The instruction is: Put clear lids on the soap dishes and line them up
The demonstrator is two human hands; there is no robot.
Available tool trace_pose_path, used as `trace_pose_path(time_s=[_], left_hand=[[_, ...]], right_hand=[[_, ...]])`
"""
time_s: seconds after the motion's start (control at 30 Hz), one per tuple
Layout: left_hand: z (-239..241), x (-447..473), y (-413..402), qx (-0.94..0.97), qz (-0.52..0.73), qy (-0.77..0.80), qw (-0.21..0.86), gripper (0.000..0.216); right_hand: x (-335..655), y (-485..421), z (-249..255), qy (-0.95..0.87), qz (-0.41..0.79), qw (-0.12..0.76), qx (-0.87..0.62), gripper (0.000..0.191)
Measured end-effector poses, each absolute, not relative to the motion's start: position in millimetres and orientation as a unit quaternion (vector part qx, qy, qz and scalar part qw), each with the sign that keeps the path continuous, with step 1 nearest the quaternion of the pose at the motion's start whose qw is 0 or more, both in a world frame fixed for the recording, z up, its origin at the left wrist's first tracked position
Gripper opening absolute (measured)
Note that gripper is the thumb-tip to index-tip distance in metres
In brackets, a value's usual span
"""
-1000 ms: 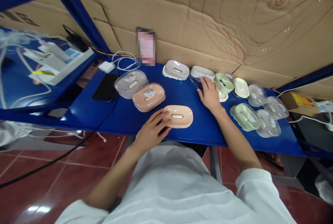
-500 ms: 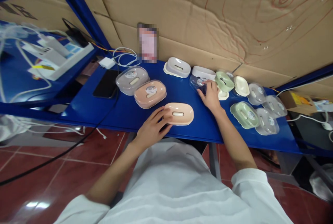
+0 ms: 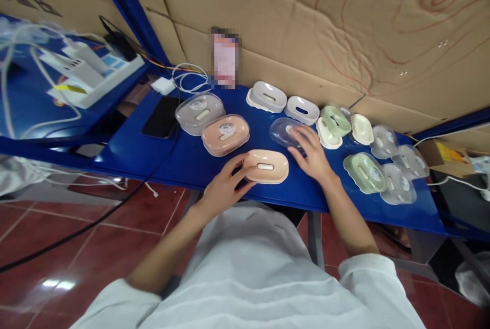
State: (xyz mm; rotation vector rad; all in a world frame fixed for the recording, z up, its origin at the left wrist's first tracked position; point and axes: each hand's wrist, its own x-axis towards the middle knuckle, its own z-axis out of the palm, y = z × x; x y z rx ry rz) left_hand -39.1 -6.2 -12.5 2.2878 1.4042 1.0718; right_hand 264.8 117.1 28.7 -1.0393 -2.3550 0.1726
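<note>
Head view, looking down on a blue tabletop [image 3: 184,163] backed by cardboard.

Left hand [image 3: 224,188], lower centre of frame: fingers spread and curled against the left end of a peach soap dish [image 3: 267,166], thumb on its near edge. Contact is clear; a full grip is not. The dish lies flat near the tabletop's front edge, slot facing up.

Right hand [image 3: 314,153], just right of the peach dish: fingers extended and resting on a clear lid [image 3: 285,132], which lies on the tabletop behind the dish and apart from it. The fingers cover the lid's right side; whether they pinch its rim cannot be told, since the lid is transparent and partly hidden.

Left of centre: two lidded dishes side by side, one grey [image 3: 199,113], one peach under a clear cover [image 3: 225,134]. A black phone [image 3: 161,117] lies flat to their left.

Along the back: a grey dish [image 3: 268,97], a white dish [image 3: 301,110], then green and cream pieces. A green dish [image 3: 364,172] sits at right among more clear lids.
</note>
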Motion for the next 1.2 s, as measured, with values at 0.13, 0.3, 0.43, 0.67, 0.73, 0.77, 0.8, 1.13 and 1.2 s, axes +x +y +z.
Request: trace_pose_path(time_s=[0.13, 0.3, 0.43, 0.67, 0.73, 0.77, 0.8, 1.13, 1.2], left_hand=[[-12, -41, -4, 0.756, 0.390, 0.497, 0.172, 0.068], [-13, -43, -2, 0.761, 0.370, 0.491, 0.205, 0.074], [-18, -45, -2, 0.765, 0.378, 0.484, 0.196, 0.063], [-19, -46, 0, 0.768, 0.383, 0.478, 0.189, 0.059], [-18, -46, 0, 0.767, 0.385, 0.479, 0.186, 0.060], [-18, -45, 0, 0.767, 0.386, 0.480, 0.182, 0.059], [-17, -44, -1, 0.767, 0.387, 0.481, 0.175, 0.059], [10, -11, 26, 0.754, 0.257, 0.602, -0.047, 0.045], [17, -1, 41, 0.750, 0.225, 0.621, -0.042, 0.047]], right_hand=[[254, 67, 29, -0.897, 0.138, 0.278, -0.316, 0.057], [247, 48, 16, -0.915, 0.192, 0.232, -0.268, 0.056], [241, 50, 10, -0.931, 0.152, 0.210, -0.256, 0.053], [236, 45, 7, -0.933, 0.116, 0.175, -0.291, 0.051], [238, 47, 7, -0.934, 0.119, 0.173, -0.288, 0.052], [239, 50, 8, -0.932, 0.122, 0.180, -0.290, 0.053], [243, 53, 8, -0.926, 0.123, 0.191, -0.302, 0.055], [302, 42, 4, -0.806, -0.001, 0.212, -0.553, 0.052], [307, 24, 4, -0.797, -0.001, 0.230, -0.558, 0.048]])
